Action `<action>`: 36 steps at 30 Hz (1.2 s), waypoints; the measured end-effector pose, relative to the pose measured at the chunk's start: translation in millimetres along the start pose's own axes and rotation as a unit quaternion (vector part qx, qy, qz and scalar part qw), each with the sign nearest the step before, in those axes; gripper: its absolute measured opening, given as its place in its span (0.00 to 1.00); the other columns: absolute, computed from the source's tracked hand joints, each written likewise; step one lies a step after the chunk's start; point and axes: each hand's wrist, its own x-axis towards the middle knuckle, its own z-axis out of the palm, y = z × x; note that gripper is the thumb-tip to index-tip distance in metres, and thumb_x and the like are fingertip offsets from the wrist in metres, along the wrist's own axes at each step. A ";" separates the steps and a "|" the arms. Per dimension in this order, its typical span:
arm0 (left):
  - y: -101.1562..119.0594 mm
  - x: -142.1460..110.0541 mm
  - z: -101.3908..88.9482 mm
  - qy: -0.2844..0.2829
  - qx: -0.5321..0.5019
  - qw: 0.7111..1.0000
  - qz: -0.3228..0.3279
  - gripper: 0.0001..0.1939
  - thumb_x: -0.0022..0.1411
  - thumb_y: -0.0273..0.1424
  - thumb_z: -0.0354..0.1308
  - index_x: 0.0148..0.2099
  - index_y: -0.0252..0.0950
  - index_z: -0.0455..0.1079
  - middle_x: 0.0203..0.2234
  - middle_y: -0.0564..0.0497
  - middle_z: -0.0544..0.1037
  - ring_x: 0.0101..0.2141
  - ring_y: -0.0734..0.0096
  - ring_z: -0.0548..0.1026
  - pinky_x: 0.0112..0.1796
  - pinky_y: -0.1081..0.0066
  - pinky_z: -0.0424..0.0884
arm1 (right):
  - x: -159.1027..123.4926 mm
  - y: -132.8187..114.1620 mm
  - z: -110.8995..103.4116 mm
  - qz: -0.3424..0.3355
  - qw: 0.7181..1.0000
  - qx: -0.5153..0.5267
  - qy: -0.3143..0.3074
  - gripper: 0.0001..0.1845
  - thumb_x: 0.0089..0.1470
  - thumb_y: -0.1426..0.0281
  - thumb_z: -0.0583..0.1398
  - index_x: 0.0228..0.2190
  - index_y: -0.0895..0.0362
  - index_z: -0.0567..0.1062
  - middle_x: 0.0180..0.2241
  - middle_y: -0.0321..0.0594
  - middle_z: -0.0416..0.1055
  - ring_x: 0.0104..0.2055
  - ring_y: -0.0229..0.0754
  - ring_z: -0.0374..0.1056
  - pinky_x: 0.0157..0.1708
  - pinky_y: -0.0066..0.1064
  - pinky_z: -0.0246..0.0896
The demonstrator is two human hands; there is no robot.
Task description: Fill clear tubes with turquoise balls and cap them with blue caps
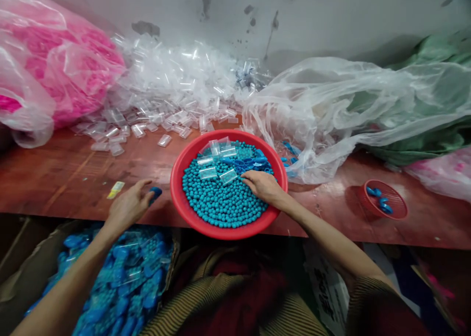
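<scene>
A red basin (228, 233) full of small turquoise beads (224, 203) stands at the front of the table. On the beads lie several clear plastic tubes (208, 173) and a cluster of blue plastic parts (253, 163). My right hand (264, 186) reaches over the basin's right side, fingertips pinched together low over the beads, beside the blue parts and a clear tube; what they hold, if anything, is hidden. Left of the basin, my left hand (129, 204) grips a rounded blue plastic piece (155, 194) between thumb and fingers, just above the table edge.
Behind the basin spreads a heap of clear tubes (176, 76). A bag of pink parts (73, 66) sits at left, a crumpled clear bag (312, 110) at right. A small red basket (397, 211) holds blue pieces. Below left, a box contains blue bead-filled items (125, 277).
</scene>
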 end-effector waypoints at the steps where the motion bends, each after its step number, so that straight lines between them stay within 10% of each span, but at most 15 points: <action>1: 3.7 0.0 1.3 0.028 0.047 0.998 0.009 0.19 0.58 0.37 0.50 0.49 0.33 0.67 0.32 0.46 0.76 0.34 0.63 0.73 0.37 0.66 0.69 | 3.0 -3.2 -2.4 -0.006 1.000 -0.012 0.002 0.14 0.60 0.70 0.51 0.42 0.57 0.74 0.42 0.42 0.74 0.45 0.44 0.70 0.43 0.31 0.60; 5: 54.1 -1.9 2.1 0.114 0.061 0.987 0.092 0.19 0.64 0.35 0.41 0.48 0.32 0.68 0.42 0.42 0.76 0.42 0.61 0.73 0.44 0.66 0.66 | 13.8 -8.7 -15.7 -0.015 0.999 -0.024 0.029 0.14 0.61 0.71 0.50 0.42 0.56 0.74 0.42 0.41 0.74 0.45 0.42 0.69 0.43 0.29 0.59; 10: 118.7 9.1 39.9 -0.161 0.059 0.972 0.159 0.18 0.60 0.40 0.47 0.44 0.36 0.70 0.32 0.43 0.78 0.35 0.55 0.76 0.34 0.66 0.67 | 20.5 -4.1 -26.8 0.024 0.996 -0.079 0.043 0.14 0.61 0.68 0.50 0.43 0.55 0.72 0.43 0.42 0.74 0.46 0.44 0.69 0.42 0.30 0.60; 18: 151.6 33.0 102.3 -0.242 -0.227 0.943 -0.023 0.10 0.55 0.36 0.55 0.35 0.34 0.66 0.13 0.57 0.66 0.14 0.74 0.65 0.19 0.75 0.58 | 33.7 -20.0 3.7 -0.002 0.975 -0.217 -0.051 0.16 0.61 0.72 0.47 0.46 0.61 0.68 0.44 0.53 0.69 0.40 0.48 0.71 0.33 0.32 0.63; 26: 145.3 36.1 82.6 -0.216 -0.266 0.940 -0.007 0.09 0.50 0.29 0.58 0.36 0.34 0.65 0.15 0.59 0.64 0.17 0.76 0.64 0.20 0.76 0.59 | 34.1 6.7 1.1 0.025 0.998 0.042 -0.043 0.10 0.55 0.72 0.55 0.39 0.60 0.72 0.38 0.47 0.74 0.43 0.48 0.71 0.41 0.37 0.65; 30: 135.6 33.7 58.2 -0.187 -0.123 0.966 0.128 0.10 0.50 0.30 0.56 0.38 0.35 0.67 0.20 0.54 0.70 0.24 0.69 0.70 0.27 0.72 0.64 | 28.5 18.9 -0.2 0.128 0.943 0.308 -0.013 0.10 0.55 0.76 0.51 0.39 0.60 0.69 0.31 0.40 0.73 0.28 0.38 0.72 0.25 0.28 0.67; 36: 138.4 18.5 31.1 -0.196 0.156 0.932 0.264 0.13 0.55 0.29 0.51 0.43 0.35 0.70 0.37 0.43 0.77 0.39 0.57 0.74 0.37 0.66 0.66 | -0.4 8.2 -4.8 0.011 0.998 0.053 -0.021 0.06 0.56 0.74 0.54 0.35 0.59 0.71 0.36 0.43 0.73 0.39 0.42 0.69 0.38 0.31 0.63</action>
